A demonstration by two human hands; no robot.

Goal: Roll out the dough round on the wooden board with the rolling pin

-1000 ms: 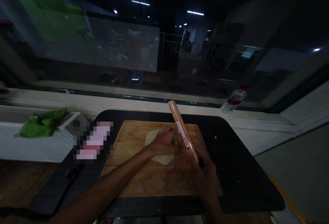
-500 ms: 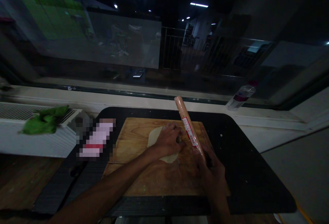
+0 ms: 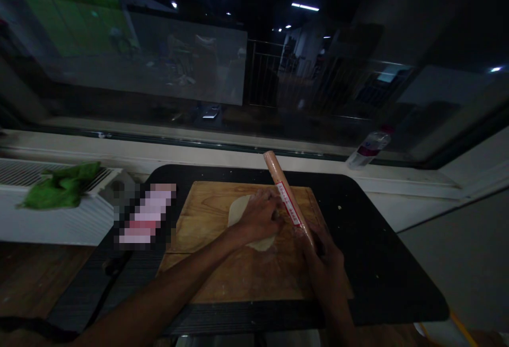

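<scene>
A flat pale round of dough (image 3: 237, 210) lies on a wooden cutting board (image 3: 207, 267) on a black table (image 3: 377, 262). My left hand (image 3: 259, 216) rests on top of the dough, fingers bent and pressing it, covering most of it. My right hand (image 3: 324, 262) grips the near end of a wooden rolling pin (image 3: 284, 196) with a red-and-white label. The pin slants up and away, just right of the dough, its far end over the board's back edge.
A blurred pink-and-white pack (image 3: 143, 214) lies left of the board. A green cloth (image 3: 59, 190) sits on a white radiator. A plastic water bottle (image 3: 368, 149) lies on the window sill at the back right. A dark window runs behind.
The view shifted slightly. Both hands, the dough and the rolling pin keep nearly the same places; the left hand stays pressed on the dough.
</scene>
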